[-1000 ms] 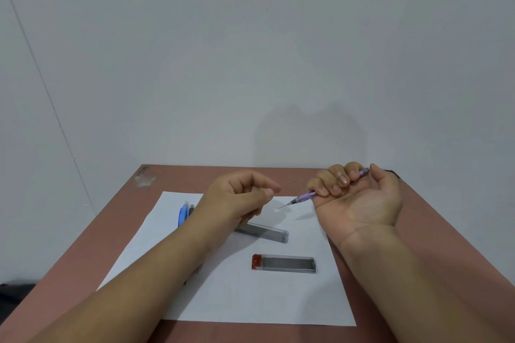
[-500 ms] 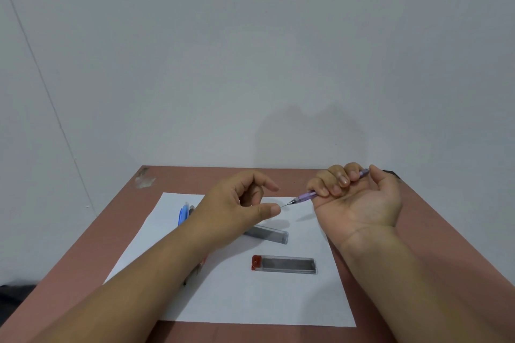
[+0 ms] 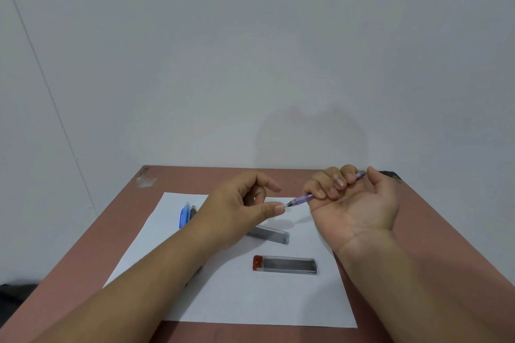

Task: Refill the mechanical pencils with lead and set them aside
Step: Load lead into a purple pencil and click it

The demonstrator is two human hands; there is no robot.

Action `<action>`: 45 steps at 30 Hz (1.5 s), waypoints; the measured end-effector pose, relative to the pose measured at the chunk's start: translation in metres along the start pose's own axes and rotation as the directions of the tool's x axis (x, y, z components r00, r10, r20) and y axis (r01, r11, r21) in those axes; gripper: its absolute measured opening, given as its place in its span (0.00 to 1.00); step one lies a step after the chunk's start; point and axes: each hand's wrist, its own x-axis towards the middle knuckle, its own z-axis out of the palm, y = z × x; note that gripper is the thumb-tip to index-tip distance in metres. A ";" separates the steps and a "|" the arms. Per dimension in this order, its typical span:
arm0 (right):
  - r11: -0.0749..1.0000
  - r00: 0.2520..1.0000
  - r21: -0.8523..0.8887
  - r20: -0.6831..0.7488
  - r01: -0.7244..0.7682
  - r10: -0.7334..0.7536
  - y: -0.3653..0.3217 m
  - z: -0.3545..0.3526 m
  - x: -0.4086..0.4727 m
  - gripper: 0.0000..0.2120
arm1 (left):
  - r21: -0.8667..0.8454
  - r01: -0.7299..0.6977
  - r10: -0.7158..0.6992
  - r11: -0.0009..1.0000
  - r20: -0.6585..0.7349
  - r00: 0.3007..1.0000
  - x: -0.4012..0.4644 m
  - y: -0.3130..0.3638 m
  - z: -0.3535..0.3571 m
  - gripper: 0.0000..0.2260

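Note:
My right hand (image 3: pixel 359 209) lies palm up with its fingers curled round a purple mechanical pencil (image 3: pixel 302 199), whose metal tip points left. My left hand (image 3: pixel 237 211) hovers just left of it. Its thumb tip touches the pencil's tip, and its index finger arches above with a gap between them. I see nothing held in the left hand. A lead case with a red cap (image 3: pixel 285 264) lies flat on the white paper (image 3: pixel 250 301). A second grey lead case (image 3: pixel 271 234) lies partly under my left hand.
A blue pencil (image 3: pixel 183 216) and a dark grey one (image 3: pixel 192 211) lie side by side on the paper's left part, half hidden by my left forearm. The paper sits on a reddish-brown table (image 3: pixel 117 231) against a plain wall.
My left hand has opened from a closed pinch and shifted right, bringing its thumb onto the pencil's tip. The right hand and the pencil have stayed in place.

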 end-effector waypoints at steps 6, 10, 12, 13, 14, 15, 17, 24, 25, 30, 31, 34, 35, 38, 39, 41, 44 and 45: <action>0.999 0.998 -0.015 0.047 -0.042 0.043 0.003 0.001 -0.002 0.21 | 0.003 0.006 -0.006 1.000 -0.009 1.000 0.000 0.000 -0.001 0.09; 0.990 0.997 -0.126 0.039 -0.065 0.070 0.009 0.005 -0.003 0.15 | -0.016 -0.008 0.008 1.000 -0.043 0.999 0.001 0.000 -0.001 0.10; 0.964 0.995 -0.254 0.033 -0.078 0.089 0.014 0.006 -0.005 0.12 | -0.008 -0.014 0.013 1.000 -0.075 0.997 0.000 0.001 -0.002 0.08; 0.942 0.996 -0.327 0.027 -0.077 0.090 0.017 0.006 -0.006 0.12 | 0.008 -0.012 0.013 1.000 -0.086 0.996 0.000 0.002 -0.003 0.08; 0.916 0.996 -0.394 0.016 -0.071 0.084 0.019 0.006 -0.007 0.12 | 0.035 -0.010 0.013 0.999 -0.091 0.996 0.000 0.003 -0.003 0.08; 0.891 0.997 -0.451 0.006 -0.061 0.071 0.020 0.006 -0.007 0.12 | 0.071 -0.011 0.017 0.997 -0.091 0.996 0.000 0.004 -0.003 0.08; 0.840 0.999 -0.542 -0.001 -0.035 0.041 0.019 0.007 -0.009 0.12 | 0.143 -0.033 0.045 0.989 -0.077 0.996 -0.002 0.007 -0.002 0.10; 0.544 0.986 -0.826 0.076 0.145 -0.147 -0.008 0.028 -0.026 0.10 | 0.343 -0.147 0.140 0.928 0.044 0.989 -0.013 0.025 0.011 0.13; 0.503 0.983 -0.850 0.085 0.157 -0.162 -0.016 0.032 -0.031 0.09 | 0.378 -0.171 0.155 0.910 0.073 0.985 -0.014 0.028 0.013 0.14; 0.104 0.980 -0.985 0.121 0.138 -0.155 -0.067 0.045 -0.056 0.05 | 0.440 -0.314 0.228 0.842 0.238 0.944 -0.023 0.044 0.038 0.17; 0.002 0.979 -0.992 0.123 0.125 -0.165 -0.079 0.042 -0.062 0.05 | 0.455 -0.341 0.229 0.822 0.284 0.931 -0.025 0.048 0.044 0.19; -0.323 0.960 -0.944 0.148 0.066 -0.237 -0.109 0.016 -0.080 0.06 | 0.468 -0.436 0.229 0.768 0.436 0.871 -0.033 0.054 0.064 0.22; -0.423 0.954 -0.906 0.140 0.016 -0.264 -0.117 0.005 -0.086 0.05 | 0.457 -0.461 0.228 0.760 0.476 0.849 -0.036 0.055 0.070 0.23; -0.647 0.949 -0.748 0.076 -0.149 -0.306 -0.132 -0.026 -0.099 0.08 | 0.428 -0.541 0.229 0.724 0.590 0.774 -0.041 0.055 0.082 0.25; -0.679 0.946 -0.711 0.062 -0.181 -0.317 -0.134 -0.035 -0.102 0.09 | 0.425 -0.573 0.226 0.701 0.630 0.743 -0.042 0.054 0.084 0.25; -0.710 0.939 -0.671 0.061 -0.213 -0.339 -0.134 -0.045 -0.107 0.11 | 0.422 -0.633 0.222 0.649 0.691 0.688 -0.044 0.055 0.087 0.26; -0.716 0.950 -0.671 0.056 -0.193 -0.308 -0.129 -0.055 -0.112 0.12 | 0.457 -0.629 0.146 0.629 0.725 0.673 -0.048 0.056 0.089 0.27; -0.708 0.953 -0.681 0.050 -0.186 -0.298 -0.126 -0.057 -0.113 0.12 | 0.459 -0.623 0.131 0.633 0.730 0.671 -0.048 0.055 0.089 0.28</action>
